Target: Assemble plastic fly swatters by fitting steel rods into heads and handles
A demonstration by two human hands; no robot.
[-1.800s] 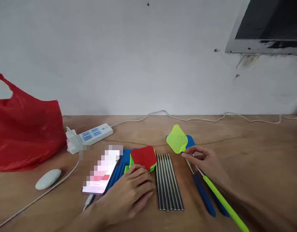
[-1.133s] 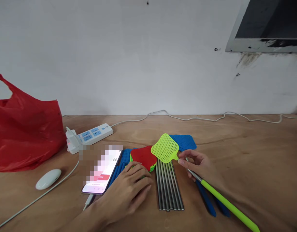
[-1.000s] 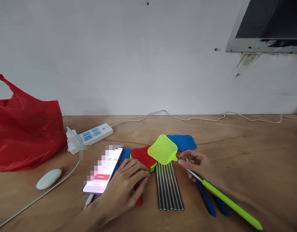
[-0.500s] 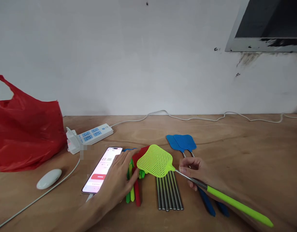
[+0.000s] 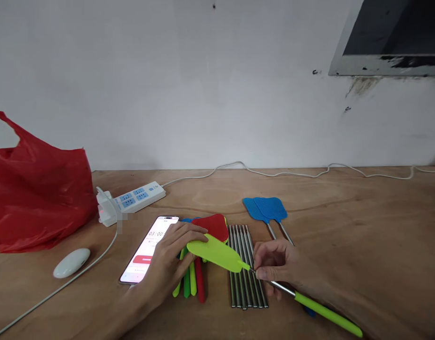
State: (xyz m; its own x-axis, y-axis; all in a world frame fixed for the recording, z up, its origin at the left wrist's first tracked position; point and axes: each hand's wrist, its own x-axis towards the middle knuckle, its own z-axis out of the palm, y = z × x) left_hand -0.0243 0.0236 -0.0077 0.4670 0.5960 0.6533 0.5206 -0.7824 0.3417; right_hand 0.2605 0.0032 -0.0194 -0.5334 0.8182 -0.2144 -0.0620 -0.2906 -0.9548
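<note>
A yellow-green fly swatter (image 5: 219, 255) lies slantwise across both hands, its head tilted nearly edge-on to me. My left hand (image 5: 168, 255) has its fingers and thumb closed on the far left end of that head. My right hand (image 5: 283, 264) pinches the metal rod close to the neck, and the green grip points down to the right. Beneath the head lie several bare metal rods (image 5: 243, 288) side by side. Partly covered by my left hand are a red swatter head (image 5: 213, 225) and several coloured handles (image 5: 193, 278). Two blue fly swatters (image 5: 272, 208) lie behind my right hand.
A phone showing a timer (image 5: 141, 259) lies left of my left hand. Farther left are a white power strip (image 5: 146, 194), a white mouse-shaped object (image 5: 72, 263), a red plastic bag (image 5: 44, 193) and a cable. A pale wall (image 5: 203, 94) rises behind the table.
The yellow-green swatter has moved left and down, its head turned edge-on. My left hand has closed on the head's end. My right hand has slid to the neck.
</note>
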